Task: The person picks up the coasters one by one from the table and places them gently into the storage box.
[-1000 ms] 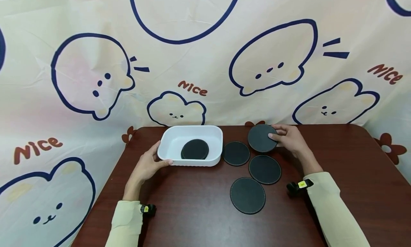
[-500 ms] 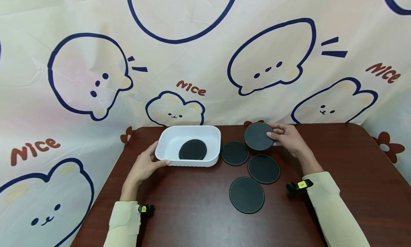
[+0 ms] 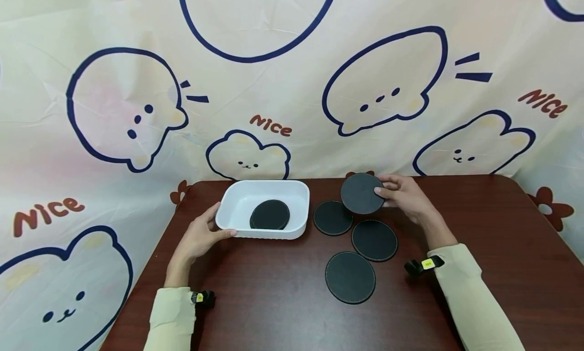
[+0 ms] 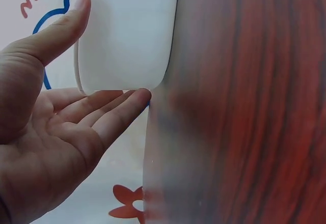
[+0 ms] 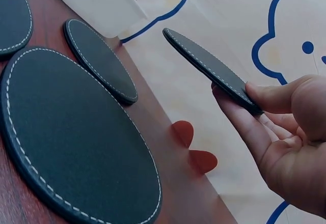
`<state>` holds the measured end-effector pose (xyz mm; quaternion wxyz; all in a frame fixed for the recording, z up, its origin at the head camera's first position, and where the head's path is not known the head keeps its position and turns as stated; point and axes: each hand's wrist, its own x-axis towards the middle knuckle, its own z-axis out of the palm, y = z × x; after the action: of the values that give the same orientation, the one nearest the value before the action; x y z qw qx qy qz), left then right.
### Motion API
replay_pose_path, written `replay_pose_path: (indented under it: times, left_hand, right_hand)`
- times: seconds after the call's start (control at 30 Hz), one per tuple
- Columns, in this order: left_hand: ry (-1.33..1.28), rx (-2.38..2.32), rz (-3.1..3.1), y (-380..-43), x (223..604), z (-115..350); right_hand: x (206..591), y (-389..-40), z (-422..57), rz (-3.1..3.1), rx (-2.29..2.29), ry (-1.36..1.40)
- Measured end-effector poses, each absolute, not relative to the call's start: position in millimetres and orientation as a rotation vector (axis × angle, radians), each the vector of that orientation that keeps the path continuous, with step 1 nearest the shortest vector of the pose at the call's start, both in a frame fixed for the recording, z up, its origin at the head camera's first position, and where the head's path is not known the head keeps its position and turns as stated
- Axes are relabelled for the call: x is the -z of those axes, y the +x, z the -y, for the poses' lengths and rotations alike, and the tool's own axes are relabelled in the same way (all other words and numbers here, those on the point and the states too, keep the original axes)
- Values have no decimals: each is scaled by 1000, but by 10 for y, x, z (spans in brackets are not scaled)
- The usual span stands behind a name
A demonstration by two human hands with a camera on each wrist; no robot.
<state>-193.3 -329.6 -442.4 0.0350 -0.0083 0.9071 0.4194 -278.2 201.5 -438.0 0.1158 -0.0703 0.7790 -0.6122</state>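
Note:
My left hand [image 3: 196,242] holds the left end of a white plastic tray [image 3: 298,232], thumb on its near side and fingers at the end wall. In the left wrist view the thumb [image 4: 66,33] lies along the tray's side. Inside the tray lies a round black coaster [image 3: 270,215]. Above the table, my right hand [image 3: 408,198] pinches another black coaster [image 3: 362,194] by its right edge. The right wrist view shows this coaster [image 5: 214,71] tilted between thumb and fingers, white stitching round its rim.
Three more black coasters lie on the dark wooden table [image 3: 255,290]: one [image 3: 333,217] right of the tray, one [image 3: 375,240] nearer, and one [image 3: 350,278] nearest me. A printed cloth [image 3: 310,153] hangs behind the table's far edge.
My right hand has moved a little to the left with its coaster. The tray and my left hand have shifted slightly left too, while the coasters on the table stay put.

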Motion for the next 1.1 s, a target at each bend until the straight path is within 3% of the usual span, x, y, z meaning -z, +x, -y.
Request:
replay_pose_path:
  times: [0.73, 1.1]
  left_hand:
    - [-2, -1379, -2763, -1930, 4480, 3331]
    - [-12, -1379, -2754, -1923, 4491, 3337]
  right_hand:
    - [4352, -2723, -1796, -2114, 1843, -281]
    - [4433, -2655, -1397, -1976, 1889, -331]
